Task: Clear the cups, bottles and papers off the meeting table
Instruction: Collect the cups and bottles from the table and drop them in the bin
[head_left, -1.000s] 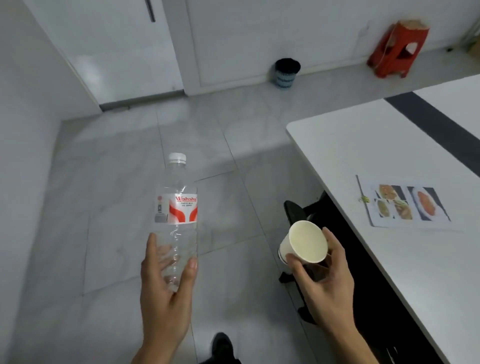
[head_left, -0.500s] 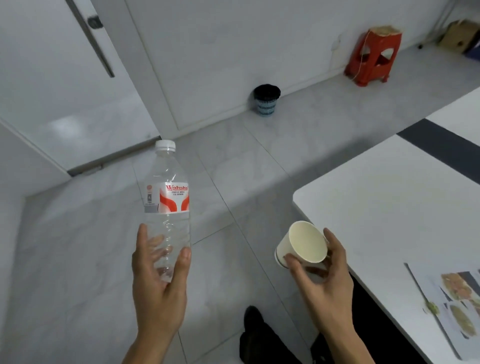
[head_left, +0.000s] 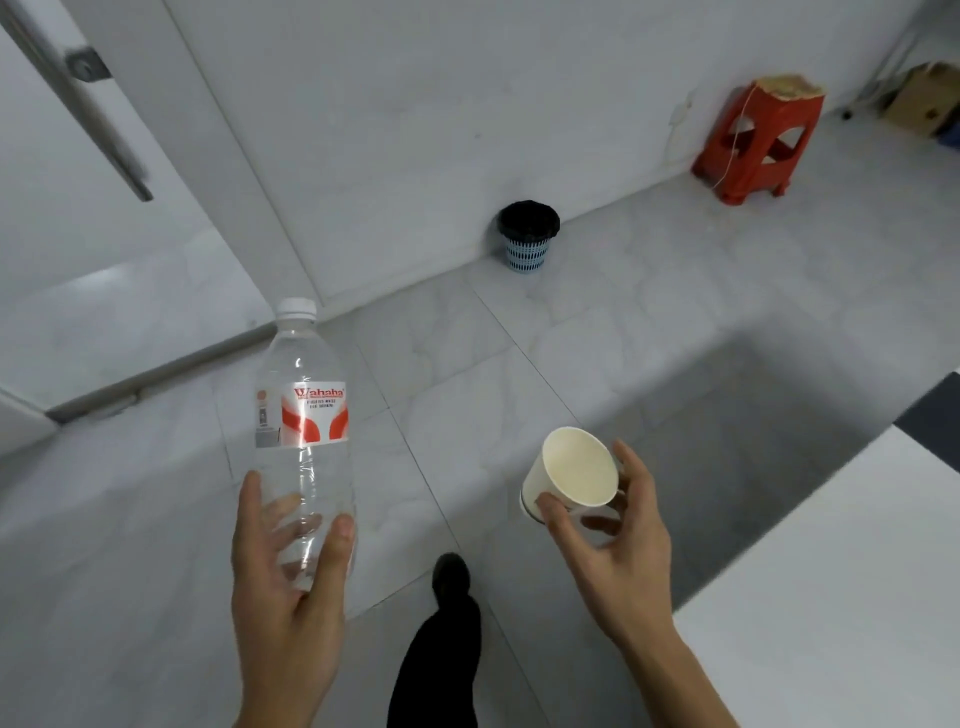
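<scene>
Clear plastic bottle (head_left: 306, 415), white-capped with a red and white label, stands upright in my left hand (head_left: 283, 582), low and left of centre in the view; it looks empty or nearly so. The thumb and fingers curl round its lower body, the fingers showing through the plastic. To its right, my right hand (head_left: 618, 561) holds a white paper cup (head_left: 571, 475), tilted so its empty inside faces the camera, with the thumb on the near wall and the fingers curled behind the rim. Both forearms reach forward at about the same height, over grey floor tiles and beside the table, not above it. Only a corner of the white meeting table (head_left: 831, 597) shows at lower right, so I cannot tell what is left on it. I judge the task partway done: one bottle and one cup are off the table but not yet put anywhere. A small bin (head_left: 527, 236) with a black liner stands against the far wall, well apart from me, and looks like the place for them. A red stool (head_left: 758, 145) stands further right.
</scene>
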